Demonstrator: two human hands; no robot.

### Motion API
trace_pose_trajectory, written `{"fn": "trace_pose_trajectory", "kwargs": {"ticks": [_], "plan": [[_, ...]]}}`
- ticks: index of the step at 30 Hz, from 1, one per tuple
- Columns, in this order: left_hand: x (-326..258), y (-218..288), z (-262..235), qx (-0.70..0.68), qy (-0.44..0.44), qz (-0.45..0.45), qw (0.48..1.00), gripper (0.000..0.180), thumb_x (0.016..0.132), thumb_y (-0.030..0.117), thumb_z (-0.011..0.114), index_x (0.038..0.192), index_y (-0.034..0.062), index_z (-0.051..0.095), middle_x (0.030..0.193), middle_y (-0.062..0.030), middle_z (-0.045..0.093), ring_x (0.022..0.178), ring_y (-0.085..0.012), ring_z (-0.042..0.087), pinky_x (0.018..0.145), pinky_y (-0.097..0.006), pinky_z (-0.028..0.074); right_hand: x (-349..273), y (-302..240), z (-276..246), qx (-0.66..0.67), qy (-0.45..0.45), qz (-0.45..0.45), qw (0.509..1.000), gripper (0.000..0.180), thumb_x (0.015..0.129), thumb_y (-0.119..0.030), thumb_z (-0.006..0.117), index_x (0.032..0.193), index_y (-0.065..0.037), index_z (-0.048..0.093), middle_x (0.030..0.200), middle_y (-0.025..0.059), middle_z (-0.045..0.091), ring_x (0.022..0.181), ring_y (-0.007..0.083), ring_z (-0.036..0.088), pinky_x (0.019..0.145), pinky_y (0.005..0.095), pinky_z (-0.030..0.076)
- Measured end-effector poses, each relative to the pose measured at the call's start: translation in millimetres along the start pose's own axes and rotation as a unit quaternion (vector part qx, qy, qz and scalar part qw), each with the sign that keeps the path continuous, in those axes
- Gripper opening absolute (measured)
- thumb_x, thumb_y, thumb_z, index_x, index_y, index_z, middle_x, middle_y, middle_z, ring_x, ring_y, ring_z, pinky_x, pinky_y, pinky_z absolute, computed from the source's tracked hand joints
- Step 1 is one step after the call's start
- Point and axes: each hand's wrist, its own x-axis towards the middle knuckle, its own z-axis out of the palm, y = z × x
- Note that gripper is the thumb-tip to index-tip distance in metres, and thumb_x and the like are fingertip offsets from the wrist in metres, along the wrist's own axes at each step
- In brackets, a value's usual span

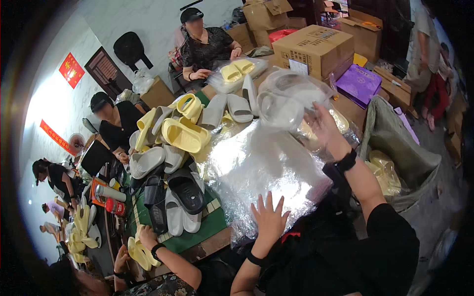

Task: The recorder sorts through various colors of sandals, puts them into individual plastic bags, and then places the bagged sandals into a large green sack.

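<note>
"Where's your left hand (269,220)?"
"Lower centre, fingers spread wide over the bottom edge of the clear plastic (261,165), gripping nothing."
"And your right hand (323,129)?"
"Right of centre, partly open. My fingertips meet the bagged slippers (289,96), upper centre; whether they grip, I can't tell."
</note>
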Motion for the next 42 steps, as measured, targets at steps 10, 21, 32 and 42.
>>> {"fn": "trace_pose_trajectory", "kwargs": {"ticks": [10,21,32,42], "plan": [[-5.8,-13.7,24.3,0.027,-0.03,-0.016,0.999,0.055,0.084,0.044,0.057,0.133,0.022,0.046,0.14,-0.0196,0.035,0.127,-0.0467,0.031,0.098,-0.064,0.023,-20.9,6.9,-25.3,0.187,0.112,-0.104,0.97,0.055,0.089,-0.042,0.052,0.129,-0.007,0.039,0.129,0.0126,0.043,0.118,0.0304,0.044,0.103,0.044,0.036],[-5.8,-13.6,15.6,-0.029,-0.03,-0.037,0.998,0.056,0.085,0.043,0.057,0.135,0.0219,0.043,0.14,-0.0207,0.032,0.129,-0.0429,0.029,0.101,-0.059,0.023,-25.6,34.0,-30.8,-0.14,0.24,-0.159,0.947,0.047,0.092,-0.022,0.052,0.133,-0.003,0.037,0.128,0.0084,0.044,0.12,0.0222,0.042,0.097,0.0328,0.036],[-1.9,-126.6,-36.9,-0.068,0.392,-0.363,0.843,0.071,0.082,0.03,0.063,0.139,0.0046,0.029,0.142,-0.027,0.026,0.13,-0.0429,0.026,0.105,-0.049,0.023,-151.7,136.0,13.1,-0.699,-0.276,-0.097,0.652,0.051,0.076,-0.019,0.065,0.123,-0.005,0.049,0.125,0.0205,0.045,0.111,0.0354,0.049,0.094,0.042,0.041],[-2.1,-211.3,-25.3,-0.538,0.431,-0.413,0.595,0.052,0.083,0.009,0.059,0.129,0.003,0.036,0.115,-0.0116,0.051,0.089,-0.02,0.057,0.069,-0.028,0.049,-161.3,157.7,2.3,-0.783,-0.388,-0.111,0.473,0.062,0.079,-0.031,0.064,0.13,-0.005,0.04,0.13,0.0309,0.039,0.116,0.0429,0.045,0.092,0.0451,0.042]]}}
